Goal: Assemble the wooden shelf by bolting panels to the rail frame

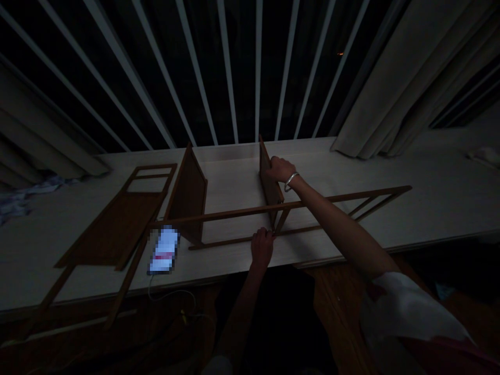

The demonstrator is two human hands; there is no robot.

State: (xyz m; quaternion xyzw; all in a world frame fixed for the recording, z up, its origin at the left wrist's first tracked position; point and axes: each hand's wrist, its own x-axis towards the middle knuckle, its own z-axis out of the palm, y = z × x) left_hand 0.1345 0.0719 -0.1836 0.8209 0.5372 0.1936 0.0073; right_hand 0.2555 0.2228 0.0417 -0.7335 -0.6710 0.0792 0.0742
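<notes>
A wooden frame (234, 212) of long rails lies on a pale ledge (429, 203) under a window. Two brown wooden boards stand upright in the frame: one on the left (189, 195) and one in the middle (269, 182). My right hand (279, 169), with a bangle at the wrist, is closed on the top edge of the middle board. My left hand (261, 247) is closed at the frame's near rail, just below that board. Whether it holds a small part is too dark to tell.
A second wooden side frame with a panel (117, 229) lies flat at the left, overhanging the ledge's front edge. A lit phone (164, 251) with a cable lies beside it. Curtains (390, 83) hang at the right and left, and white window bars stand behind.
</notes>
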